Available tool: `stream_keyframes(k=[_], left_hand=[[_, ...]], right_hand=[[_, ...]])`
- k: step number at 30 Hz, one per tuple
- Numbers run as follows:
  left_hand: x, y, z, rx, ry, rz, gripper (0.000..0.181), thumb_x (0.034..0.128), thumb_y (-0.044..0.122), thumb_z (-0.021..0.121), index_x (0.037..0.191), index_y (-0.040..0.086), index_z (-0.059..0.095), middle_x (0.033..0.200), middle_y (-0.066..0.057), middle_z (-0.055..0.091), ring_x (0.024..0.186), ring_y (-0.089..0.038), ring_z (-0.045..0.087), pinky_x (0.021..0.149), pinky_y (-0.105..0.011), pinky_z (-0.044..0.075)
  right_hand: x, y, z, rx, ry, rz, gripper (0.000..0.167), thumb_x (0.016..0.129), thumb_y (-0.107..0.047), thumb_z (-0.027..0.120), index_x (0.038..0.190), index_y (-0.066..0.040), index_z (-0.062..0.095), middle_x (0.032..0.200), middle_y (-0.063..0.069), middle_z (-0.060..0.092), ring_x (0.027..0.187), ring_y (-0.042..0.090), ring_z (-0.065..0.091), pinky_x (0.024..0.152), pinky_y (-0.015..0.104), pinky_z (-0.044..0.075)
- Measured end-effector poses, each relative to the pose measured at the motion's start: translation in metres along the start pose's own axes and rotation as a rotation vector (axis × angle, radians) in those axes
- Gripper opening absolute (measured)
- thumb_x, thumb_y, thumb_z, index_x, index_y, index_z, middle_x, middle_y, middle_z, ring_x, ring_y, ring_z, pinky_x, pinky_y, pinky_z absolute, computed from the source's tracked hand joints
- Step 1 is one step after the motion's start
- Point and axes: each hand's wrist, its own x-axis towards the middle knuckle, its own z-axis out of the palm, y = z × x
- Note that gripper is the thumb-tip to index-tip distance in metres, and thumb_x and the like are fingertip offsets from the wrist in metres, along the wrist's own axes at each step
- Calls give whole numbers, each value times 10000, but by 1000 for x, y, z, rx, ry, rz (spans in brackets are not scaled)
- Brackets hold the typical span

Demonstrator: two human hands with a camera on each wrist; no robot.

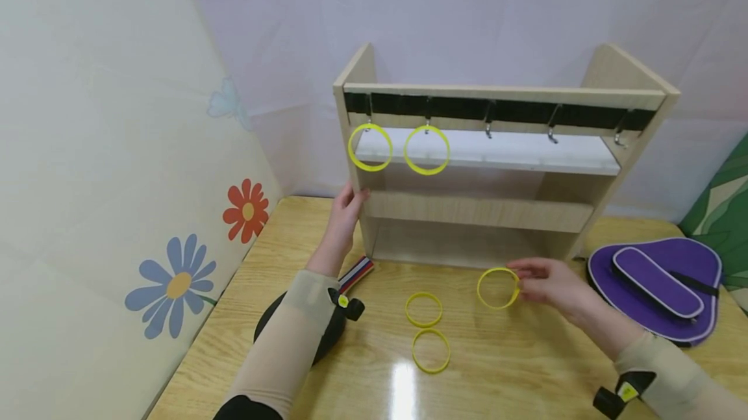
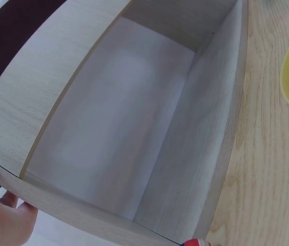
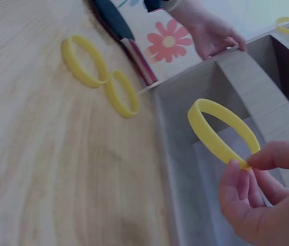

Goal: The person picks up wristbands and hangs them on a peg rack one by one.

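My right hand (image 1: 549,287) pinches a yellow wristband (image 3: 211,138) between thumb and fingertips, above the table just in front of the wooden shelf unit (image 1: 479,209). My left hand (image 1: 343,219) grips the left side panel of that unit, with the thumb toward the front edge; part of its fingers is hidden in the head view. Two yellow wristbands, a left one (image 1: 371,168) and one beside it (image 1: 428,172), hang from the two leftmost metal hooks. Two more, a farther one (image 1: 423,325) and a nearer one (image 1: 431,370), lie on the table, close together.
Three hooks on the right of the black strip (image 1: 520,111) carry nothing. A black table tennis paddle with a striped handle (image 1: 356,274) lies partly hidden under my left forearm. To the right of the unit lies a purple case (image 1: 643,258). Walls stand left and behind.
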Motion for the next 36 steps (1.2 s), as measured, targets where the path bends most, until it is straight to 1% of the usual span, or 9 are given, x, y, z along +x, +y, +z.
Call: stream_keyframes(k=[3, 5, 7, 11, 13, 19, 23, 30, 36], left_hand=[[-1, 0, 0, -1, 3, -3, 530, 960, 161, 516, 1487, 185, 455, 1432, -178, 511, 1134, -199, 515, 1002, -413, 410], [-1, 0, 0, 1, 6, -6, 524, 962, 161, 514, 1483, 175, 460, 1426, -185, 514, 1127, -201, 518, 998, -409, 413], [0, 0, 0, 6, 7, -6, 513, 964, 162, 510, 1476, 166, 468, 1419, -185, 520, 1127, -202, 519, 1001, -409, 411], [0, 1, 0, 11, 4, -4, 505, 970, 165, 503, 1474, 159, 468, 1414, -170, 524, 1142, -206, 513, 1019, -421, 403], [0, 2, 0, 5, 3, -5, 504, 970, 161, 508, 1473, 158, 468, 1412, -167, 525, 1150, -213, 509, 1031, -432, 399], [-1, 2, 1, -10, 4, -12, 503, 974, 147, 509, 1475, 150, 465, 1418, -191, 508, 1146, -200, 500, 1040, -421, 390], [-1, 2, 1, -25, 7, -6, 486, 972, 131, 509, 1458, 122, 480, 1408, -236, 497, 1112, -196, 504, 1007, -398, 398], [-2, 2, 3, -8, 8, 5, 511, 961, 141, 506, 1470, 127, 467, 1420, -237, 497, 1093, -181, 520, 978, -379, 413], [-1, 0, 2, 2, 9, -4, 523, 959, 157, 499, 1480, 150, 458, 1422, -236, 491, 1104, -191, 520, 1002, -400, 405]], right_hand=[[-2, -8, -3, -8, 2, -9, 504, 907, 45, 580, 1354, 201, 407, 969, -46, 640, 870, 70, 638, 776, 278, 578], [-3, -14, -5, -11, 11, -17, 480, 912, 39, 579, 1344, 189, 435, 970, -62, 639, 879, 67, 636, 783, 274, 577], [-4, -19, -8, -9, 19, -24, 432, 918, 28, 579, 1328, 137, 497, 975, -76, 635, 889, 61, 629, 792, 263, 572], [-5, -29, -14, 40, 30, -44, 338, 923, 30, 573, 1239, -76, 627, 972, -71, 623, 870, 61, 636, 799, 245, 567], [-5, -33, -15, 67, 33, -60, 332, 921, 38, 574, 1182, -151, 652, 970, -64, 624, 864, 65, 644, 798, 238, 567], [-6, -45, -16, 148, 37, -103, 396, 893, 93, 553, 1038, -249, 691, 943, -66, 649, 846, 65, 661, 784, 222, 567], [-7, -57, -17, 235, 45, -112, 413, 897, 116, 545, 999, -252, 705, 949, -46, 650, 848, 83, 676, 783, 210, 564], [-8, -79, -18, 329, 55, -160, 397, 917, 130, 532, 1017, -209, 712, 998, 7, 632, 889, 105, 673, 816, 221, 563], [-8, -94, -13, 316, 82, -180, 308, 933, 65, 577, 1088, -176, 689, 1032, 13, 629, 918, 100, 679, 830, 214, 557]])
